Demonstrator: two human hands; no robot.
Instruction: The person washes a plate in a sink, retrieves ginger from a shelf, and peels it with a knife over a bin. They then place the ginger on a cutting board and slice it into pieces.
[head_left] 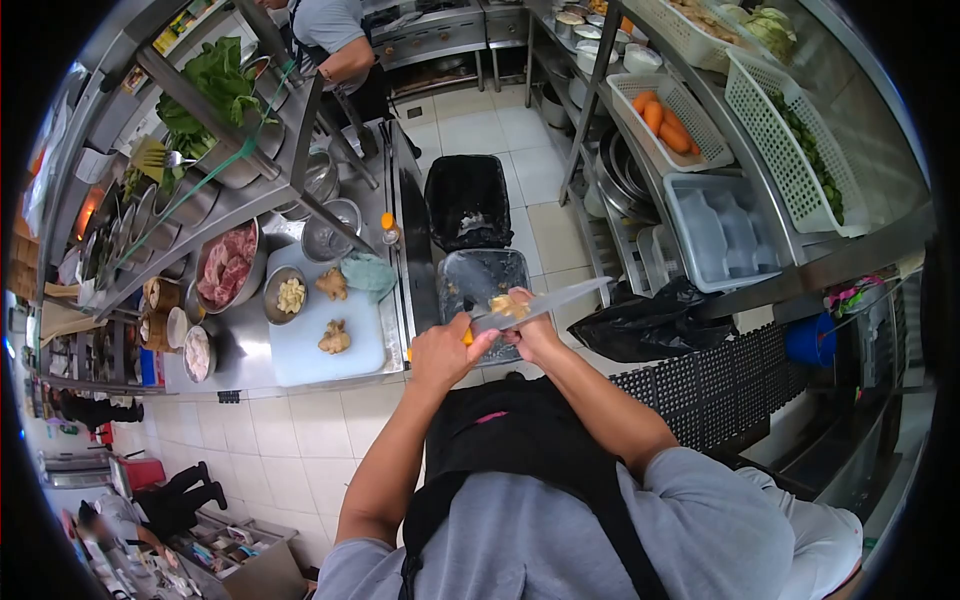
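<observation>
My left hand [440,354] is closed around the yellow-orange handle of a large knife [565,297]. The wide blade points to the right and crosses in front of my right hand [538,338]. Pinched in my right hand's fingers is a pale, partly peeled piece of ginger [507,305], with the blade against or very near it. Both hands are above a dark plastic tub [484,262] holding scraps. To the left, two unpeeled ginger roots [334,337] lie on a white cutting board [330,365]. A metal bowl [272,306] there contains pale peeled pieces.
A bowl of raw meat [228,265], an empty metal bowl [331,230], a greenish cloth or bag [368,275] and an orange-capped bottle [390,229] crowd the counter. A black-lined bin [468,200] stands beyond the tub. Shelves with carrots [667,122] flank the right. Other people work nearby.
</observation>
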